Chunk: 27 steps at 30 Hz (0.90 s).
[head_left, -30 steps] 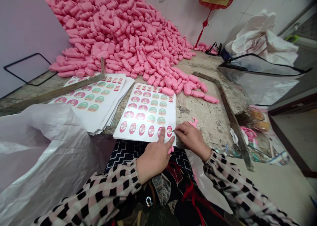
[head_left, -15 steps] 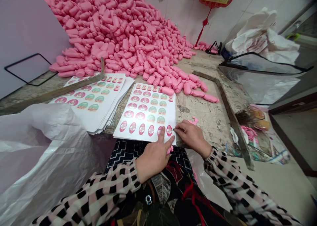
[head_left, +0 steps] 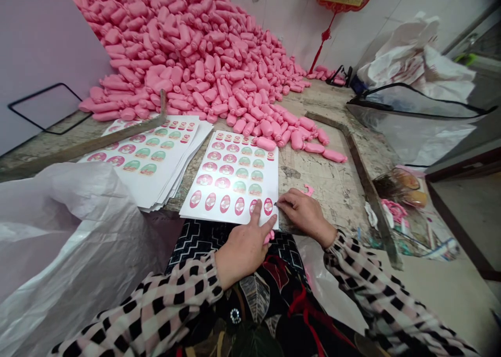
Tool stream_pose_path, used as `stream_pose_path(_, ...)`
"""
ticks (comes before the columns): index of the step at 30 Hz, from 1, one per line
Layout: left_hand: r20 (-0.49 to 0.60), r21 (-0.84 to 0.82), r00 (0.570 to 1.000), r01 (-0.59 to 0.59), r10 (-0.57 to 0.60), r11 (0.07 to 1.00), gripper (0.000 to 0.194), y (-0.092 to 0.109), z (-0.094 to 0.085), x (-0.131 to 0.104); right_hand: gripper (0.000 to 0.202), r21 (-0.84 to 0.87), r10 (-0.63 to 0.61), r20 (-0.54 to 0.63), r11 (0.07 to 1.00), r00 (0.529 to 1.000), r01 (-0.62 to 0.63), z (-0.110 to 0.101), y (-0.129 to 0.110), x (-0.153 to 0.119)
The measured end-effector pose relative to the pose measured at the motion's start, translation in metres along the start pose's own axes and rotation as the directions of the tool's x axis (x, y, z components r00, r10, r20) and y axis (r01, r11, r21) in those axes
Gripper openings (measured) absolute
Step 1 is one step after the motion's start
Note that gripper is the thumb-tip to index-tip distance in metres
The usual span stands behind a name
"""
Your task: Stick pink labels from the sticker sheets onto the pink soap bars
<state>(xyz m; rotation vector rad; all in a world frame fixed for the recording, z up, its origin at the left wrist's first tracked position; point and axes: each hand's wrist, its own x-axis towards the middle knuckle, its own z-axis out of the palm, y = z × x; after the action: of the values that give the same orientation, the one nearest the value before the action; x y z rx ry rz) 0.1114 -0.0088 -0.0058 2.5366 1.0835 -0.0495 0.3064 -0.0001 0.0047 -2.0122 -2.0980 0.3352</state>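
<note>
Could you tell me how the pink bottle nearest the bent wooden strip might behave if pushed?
The pink bottle may well roll, since it lies on its rounded side. Its smooth surface suggests it could feel slippery.

Sticker sheet point(head_left: 237, 165): white, flat, printed side up, near edge at worktop edge. Near row: six pink ovals, upright; fifth partly covered by left hand point(head_left: 245, 242), sixth at near right corner. Beyond: pink domed labels left, green domed labels right. Far edge: small pink labels, partly under pink bottles.

Pink piece point(head_left: 270, 236): small, glossy, held under left hand, mostly hidden, just beside sheet's near right corner.

Dark tip point(head_left: 276, 204): small, slim, pinched in right hand point(head_left: 303, 211), beside sixth oval.
</note>
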Motion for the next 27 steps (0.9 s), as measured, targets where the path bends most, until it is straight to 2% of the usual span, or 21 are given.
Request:
stream_pose_path(4, -0.018, 0.005, 1.0, -0.004, 0.004, 1.0, 0.063, 0.0, 0.002, 0.0, 0.017, 0.05, -0.035, 0.028, 0.998, 0.999, 0.033, -0.002, 0.003, 0.002)
stream_pose_path(8, -0.025, 0.003, 1.0, -0.014, 0.014, 1.0, 0.063, 0.0, 0.002, 0.0, 0.014, 0.187, -0.034, 0.031, 0.982, 0.999, 0.027, 0.006, 0.008, 0.002)
stream_pose_path(13, -0.014, -0.011, 1.0, -0.023, 0.023, 1.0, 0.065, -0.001, 0.003, 0.002, 0.011, 0.325, 0.103, -0.015, 0.941, 0.995, -0.093, 0.02, 0.008, -0.001)
stream_pose_path(19, -0.016, -0.024, 0.999, -0.028, 0.028, 0.999, 0.068, -0.001, 0.005, 0.003, 0.014, 0.371, 0.272, -0.031, 0.897, 0.962, -0.242, 0.033, 0.0, -0.006)
stream_pose_path(23, -0.001, -0.023, 1.0, -0.024, 0.024, 0.999, 0.065, -0.002, 0.005, 0.002, 0.016, 0.414, 0.297, -0.014, 0.871, 0.955, -0.265, 0.033, -0.001, -0.006)
stream_pose_path(27, -0.014, -0.029, 1.0, -0.022, 0.021, 0.999, 0.066, -0.002, 0.006, 0.002, 0.019, 0.384, 0.27, -0.011, 0.89, 0.963, -0.245, 0.028, -0.001, -0.004)
